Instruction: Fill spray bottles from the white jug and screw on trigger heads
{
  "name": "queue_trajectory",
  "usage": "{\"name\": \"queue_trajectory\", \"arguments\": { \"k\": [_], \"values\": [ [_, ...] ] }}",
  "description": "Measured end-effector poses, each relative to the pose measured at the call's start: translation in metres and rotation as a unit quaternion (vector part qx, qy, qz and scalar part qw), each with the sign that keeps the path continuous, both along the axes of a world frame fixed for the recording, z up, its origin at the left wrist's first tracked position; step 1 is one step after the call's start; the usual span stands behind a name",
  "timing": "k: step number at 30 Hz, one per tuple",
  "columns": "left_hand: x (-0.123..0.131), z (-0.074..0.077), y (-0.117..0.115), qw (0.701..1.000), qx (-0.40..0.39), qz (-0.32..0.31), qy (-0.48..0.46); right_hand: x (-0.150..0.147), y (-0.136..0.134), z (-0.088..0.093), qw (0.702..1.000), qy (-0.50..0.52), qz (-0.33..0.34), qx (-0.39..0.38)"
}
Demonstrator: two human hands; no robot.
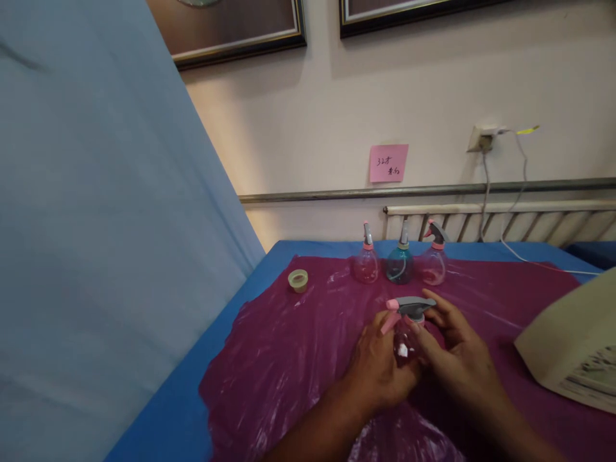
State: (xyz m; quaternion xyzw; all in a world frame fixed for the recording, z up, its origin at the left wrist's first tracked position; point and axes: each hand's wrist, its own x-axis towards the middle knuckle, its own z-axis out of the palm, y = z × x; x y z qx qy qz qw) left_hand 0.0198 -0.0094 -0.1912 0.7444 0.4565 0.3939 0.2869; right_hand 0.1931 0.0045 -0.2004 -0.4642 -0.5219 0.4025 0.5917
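Observation:
Both of my hands are around a clear spray bottle (403, 346) with a grey and pink trigger head. My left hand (382, 362) wraps the bottle's body from the left, its fingers partly hidden behind it. At the neck, just under the spray head, the thumb and fingers of my right hand (455, 343) close in from the right. The nozzle points left. Farther back stand a clear bottle with a pink collar (367, 264), a teal spray bottle (400, 263) and another clear pink-collared bottle (434, 264), all upright.
A small translucent cup (298, 280) sits on the left of the dark red plastic sheet (279, 359), which covers a blue surface (178, 410). A large pale container (572, 346) stands at right. Cables run down from the wall socket (481, 138). A blue curtain (106, 224) hangs at left.

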Motion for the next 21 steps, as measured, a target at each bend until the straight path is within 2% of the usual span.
{"name": "queue_trajectory", "arguments": {
  "k": [4,12,21],
  "values": [
    [0.000,0.007,-0.001,1.000,0.008,0.003,0.026,-0.004,0.000,0.002,1.000,0.018,0.005,0.004],
    [0.001,0.013,-0.003,0.999,0.001,0.012,0.053,-0.002,0.001,0.013,0.999,-0.028,-0.013,-0.042],
    [0.001,0.005,-0.002,0.999,0.007,0.026,0.042,0.000,-0.003,0.018,0.996,-0.084,-0.036,-0.026]
  ]
}}
